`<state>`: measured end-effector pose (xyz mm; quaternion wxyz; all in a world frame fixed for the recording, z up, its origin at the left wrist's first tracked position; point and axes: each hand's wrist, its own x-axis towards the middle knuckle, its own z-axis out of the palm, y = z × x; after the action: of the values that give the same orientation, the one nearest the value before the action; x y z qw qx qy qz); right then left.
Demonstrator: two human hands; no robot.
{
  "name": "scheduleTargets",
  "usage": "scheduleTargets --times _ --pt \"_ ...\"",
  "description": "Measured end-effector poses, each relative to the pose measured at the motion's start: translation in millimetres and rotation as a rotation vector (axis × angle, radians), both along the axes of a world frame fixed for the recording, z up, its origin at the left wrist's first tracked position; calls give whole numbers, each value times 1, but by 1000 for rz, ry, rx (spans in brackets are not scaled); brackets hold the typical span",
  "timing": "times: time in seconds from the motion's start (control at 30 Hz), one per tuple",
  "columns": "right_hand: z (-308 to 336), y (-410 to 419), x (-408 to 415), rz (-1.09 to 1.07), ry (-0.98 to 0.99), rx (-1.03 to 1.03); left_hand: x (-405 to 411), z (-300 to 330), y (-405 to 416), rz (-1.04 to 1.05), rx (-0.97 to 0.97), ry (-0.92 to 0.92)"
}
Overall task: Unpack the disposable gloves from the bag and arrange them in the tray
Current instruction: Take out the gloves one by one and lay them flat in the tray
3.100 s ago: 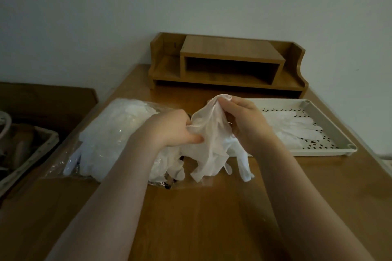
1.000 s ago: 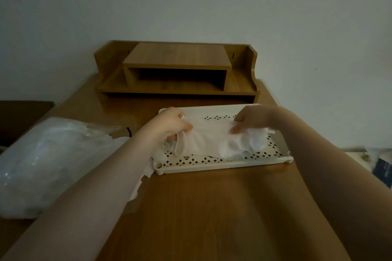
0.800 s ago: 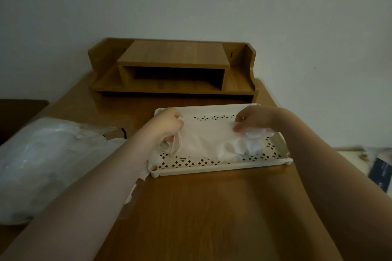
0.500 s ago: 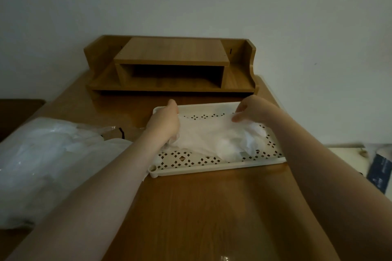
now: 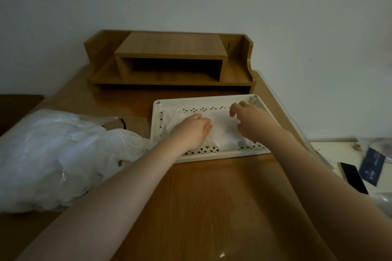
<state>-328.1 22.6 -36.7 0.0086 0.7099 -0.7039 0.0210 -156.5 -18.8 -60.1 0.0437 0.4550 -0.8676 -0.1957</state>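
I see both hands down in the tray (image 5: 206, 154), which sits on the bench (image 5: 212, 207) at about one o'clock from the middle of my view. The gloves (image 5: 222, 131) lie in a flattened white layer across the tray's perforated floor. My left hand (image 5: 191, 131) rests on them at the tray's seven o'clock side, knuckles up, fingers curled under; I cannot tell whether that grip holds any glove or only presses on it. My right hand (image 5: 252, 123) is at the tray's three o'clock side, fingers bent and spread, tips touching the gloves without closing round them, so that grip reads as loose and holding nothing.

The bag (image 5: 55, 159), clear plastic and bulging with white gloves, lies on the bench at nine o'clock, its mouth toward the tray and just beside the tray's left wall. A wooden shelf (image 5: 169, 63) stands at twelve o'clock against the wall. At three to four o'clock, off the bench, are a phone (image 5: 353, 177) and a dark booklet (image 5: 372, 166).
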Motion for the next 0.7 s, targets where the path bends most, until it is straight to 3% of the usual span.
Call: scheduleTargets --times 0.17,0.27,0.37,0.43,0.53,0.7 --pt "2 13 -9 72 240 -160 6 -5 0 91 105 144" --pt "1 20 -13 104 369 -62 5 -2 1 146 157 323" --pt "-1 28 -4 35 226 -108 5 -5 -2 177 106 377" --pt "-3 32 6 102 171 -172 4 -9 -4 189 85 361" --pt "-6 30 18 226 132 -109 3 -10 -6 203 90 319" --pt "-7 20 16 234 165 -51 7 -4 -8 184 118 286"
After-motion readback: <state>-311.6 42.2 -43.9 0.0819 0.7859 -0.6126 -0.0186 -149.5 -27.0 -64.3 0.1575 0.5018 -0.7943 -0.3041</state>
